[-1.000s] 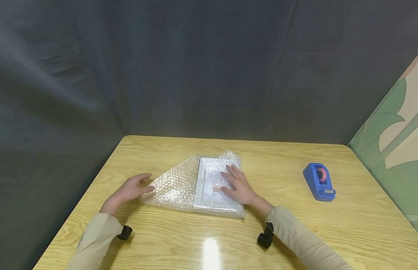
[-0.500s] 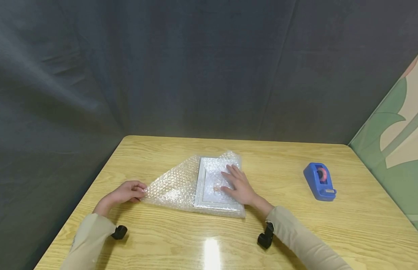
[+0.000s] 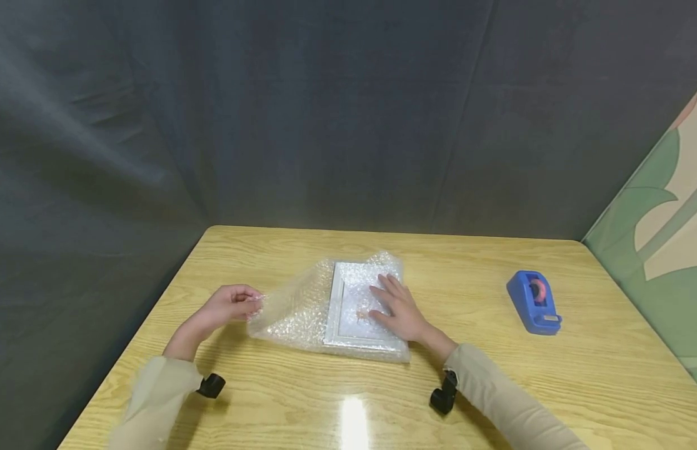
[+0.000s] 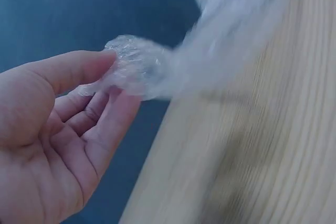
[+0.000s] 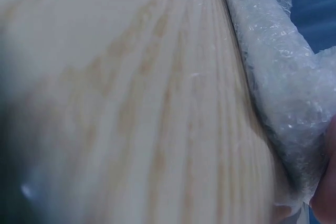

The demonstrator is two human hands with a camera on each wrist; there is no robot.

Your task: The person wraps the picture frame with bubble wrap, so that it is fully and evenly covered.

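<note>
A light-framed picture (image 3: 354, 306) lies flat on the table, covered by clear bubble wrap (image 3: 297, 312) that reaches out to the left of it. At the wrap's left end my left hand (image 3: 227, 307) pinches the edge and lifts it off the table. The left wrist view shows the thumb and fingers closing on the crumpled bubble wrap (image 4: 152, 69). Spread fingers of my right hand (image 3: 403, 312) rest on the wrapped frame's right side. In the right wrist view the bubble wrap (image 5: 283, 66) runs along the frame's side, with only a little of the hand showing.
A blue tape dispenser (image 3: 534, 303) with a pink roll stands on the right of the wooden table (image 3: 466, 275). A dark curtain (image 3: 337, 125) hangs behind and to the left. On the far right is a leaf-patterned panel (image 3: 669, 244).
My left hand has taken hold of the bubble wrap's left end, then raised it and brought it a little right. The right hand stays on the frame.
</note>
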